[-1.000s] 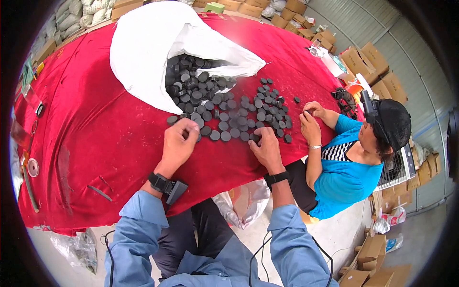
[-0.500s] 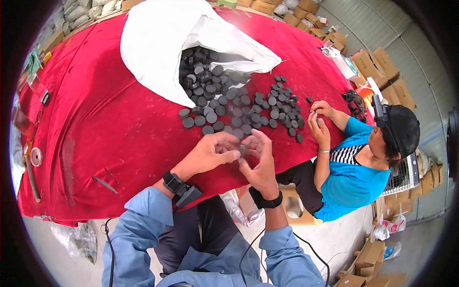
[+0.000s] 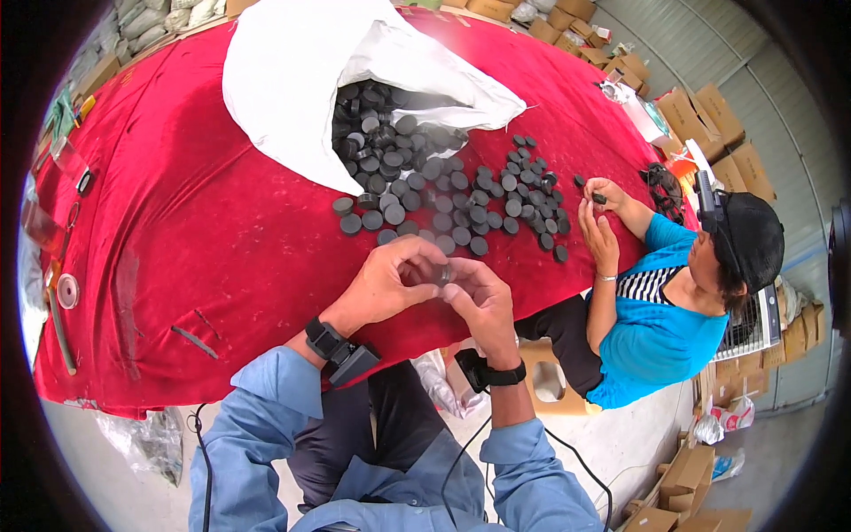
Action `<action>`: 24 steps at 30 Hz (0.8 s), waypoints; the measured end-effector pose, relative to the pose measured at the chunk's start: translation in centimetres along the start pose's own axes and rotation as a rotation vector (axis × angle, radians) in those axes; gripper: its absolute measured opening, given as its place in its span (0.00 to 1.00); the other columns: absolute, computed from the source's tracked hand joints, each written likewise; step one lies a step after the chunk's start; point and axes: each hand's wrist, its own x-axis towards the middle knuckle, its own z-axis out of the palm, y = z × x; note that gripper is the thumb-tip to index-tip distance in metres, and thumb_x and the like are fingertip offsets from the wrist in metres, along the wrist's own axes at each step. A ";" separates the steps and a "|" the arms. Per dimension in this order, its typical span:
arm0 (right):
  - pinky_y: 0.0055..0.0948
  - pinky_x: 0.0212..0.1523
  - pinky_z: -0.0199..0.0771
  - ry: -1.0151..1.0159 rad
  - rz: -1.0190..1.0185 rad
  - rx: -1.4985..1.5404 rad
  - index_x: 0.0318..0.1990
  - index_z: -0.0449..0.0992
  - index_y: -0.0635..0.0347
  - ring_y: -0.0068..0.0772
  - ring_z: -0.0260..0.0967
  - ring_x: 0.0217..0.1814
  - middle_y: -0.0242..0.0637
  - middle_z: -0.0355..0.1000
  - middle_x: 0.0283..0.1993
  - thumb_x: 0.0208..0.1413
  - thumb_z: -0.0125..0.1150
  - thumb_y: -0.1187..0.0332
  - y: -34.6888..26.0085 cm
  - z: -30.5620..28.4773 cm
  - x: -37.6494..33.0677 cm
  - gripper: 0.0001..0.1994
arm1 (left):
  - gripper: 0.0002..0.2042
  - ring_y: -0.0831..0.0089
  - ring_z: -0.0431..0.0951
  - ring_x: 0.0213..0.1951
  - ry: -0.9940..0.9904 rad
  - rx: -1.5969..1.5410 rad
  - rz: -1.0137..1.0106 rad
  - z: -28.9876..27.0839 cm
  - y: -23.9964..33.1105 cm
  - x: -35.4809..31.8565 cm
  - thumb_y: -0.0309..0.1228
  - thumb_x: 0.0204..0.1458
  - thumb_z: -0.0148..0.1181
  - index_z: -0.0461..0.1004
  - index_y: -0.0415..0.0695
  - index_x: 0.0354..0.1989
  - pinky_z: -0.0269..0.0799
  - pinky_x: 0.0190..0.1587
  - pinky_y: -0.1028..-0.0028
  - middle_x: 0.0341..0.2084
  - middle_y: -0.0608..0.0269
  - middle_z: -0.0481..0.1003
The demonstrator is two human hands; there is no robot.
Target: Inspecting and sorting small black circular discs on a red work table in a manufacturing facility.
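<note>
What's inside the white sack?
Black round discs show in the open mouth of the white sack; anything deeper is covered by it and can't be seen.

left hand (image 3: pixel 395 280) | right hand (image 3: pixel 484 301) | apart earlier | now together at disc (image 3: pixel 444 275)

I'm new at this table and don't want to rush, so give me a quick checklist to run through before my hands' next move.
1. Small dark-grey round disc between the fingertips of your bare left hand and bare right hand: ok.
2. Whole face of that disc visible for checking: not ok, fingers partly cover it.
3. Marks or damage on it: cannot tell, too small and blurred.
4. Large white sack open, with discs showing at its mouth: ok.
5. Loose dark round discs lying on the red cloth: ok.
6. Blue-topped co-worker's hands apart from yours: ok.
</note>
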 end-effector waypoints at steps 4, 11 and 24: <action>0.22 0.48 0.73 0.001 0.025 0.044 0.55 0.70 0.66 0.21 0.72 0.45 0.31 0.72 0.45 0.54 0.63 0.78 0.2 0.4 0.0 0.20 | 0.18 0.79 0.74 0.45 -0.016 0.037 0.073 0.2 -0.5 0.0 0.14 0.46 0.67 0.75 0.41 0.46 0.74 0.45 0.78 0.45 0.67 0.70; 0.22 0.45 0.74 0.057 -0.066 -0.044 0.49 0.70 0.62 0.19 0.72 0.41 0.31 0.71 0.43 0.49 0.65 0.80 0.8 0.5 -0.2 0.19 | 0.19 0.75 0.75 0.49 -0.047 -0.166 -0.016 0.3 0.1 -0.2 0.17 0.49 0.65 0.73 0.38 0.51 0.75 0.50 0.74 0.47 0.63 0.72; 0.25 0.44 0.73 0.087 -0.347 -0.290 0.46 0.70 0.63 0.24 0.73 0.40 0.36 0.68 0.45 0.43 0.63 0.86 1.4 0.2 0.0 0.20 | 0.15 0.79 0.78 0.41 -0.103 -0.113 -0.126 0.0 -1.1 0.2 0.21 0.53 0.65 0.74 0.36 0.50 0.77 0.47 0.76 0.39 0.63 0.78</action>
